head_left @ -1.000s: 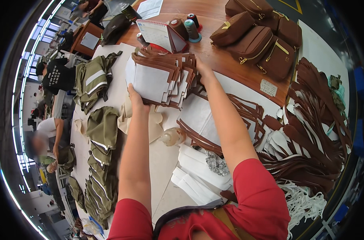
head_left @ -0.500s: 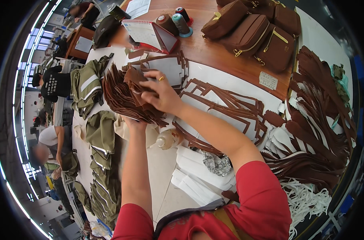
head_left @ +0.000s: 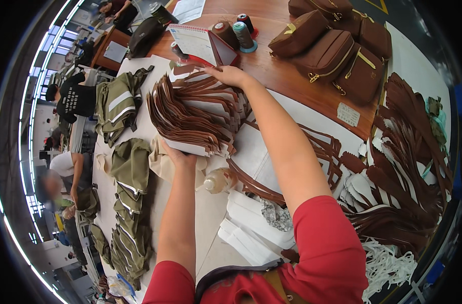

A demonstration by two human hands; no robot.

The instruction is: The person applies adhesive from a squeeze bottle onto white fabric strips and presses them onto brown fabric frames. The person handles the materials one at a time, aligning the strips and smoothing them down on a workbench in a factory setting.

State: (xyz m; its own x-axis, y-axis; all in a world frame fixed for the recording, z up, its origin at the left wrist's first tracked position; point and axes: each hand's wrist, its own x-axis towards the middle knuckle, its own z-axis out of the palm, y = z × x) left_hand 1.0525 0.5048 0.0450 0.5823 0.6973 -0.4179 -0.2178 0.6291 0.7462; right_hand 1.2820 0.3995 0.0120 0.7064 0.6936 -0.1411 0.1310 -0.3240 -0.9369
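Observation:
Between my hands is a thick stack of brown leather pieces (head_left: pixel 195 114) with pale backs, its layers fanned out and curving at the left end. My left hand (head_left: pixel 182 158) grips the stack's near edge from below, with the fingers mostly hidden under it. At the far edge, my right hand (head_left: pixel 230 76) holds the top right corner of the stack, its fingertips partly hidden. Just right of the stack lie brown-edged white panels (head_left: pixel 259 152). A clear bottle (head_left: pixel 217 181) stands close to my left wrist, beside a cream cloth (head_left: pixel 162 164).
Olive green fabric pieces (head_left: pixel 132 169) run along the left. A desk calendar (head_left: pixel 198 43) and thread spools (head_left: pixel 244 36) stand at the back. Brown bags (head_left: pixel 325 53) are piled back right, brown leather strips (head_left: pixel 403 167) at right. Other people (head_left: pixel 71 99) work at far left.
My right hand has moved from the top of the stack to its far right edge. The bunched pieces now lie spread longer, covering part of the panels behind.

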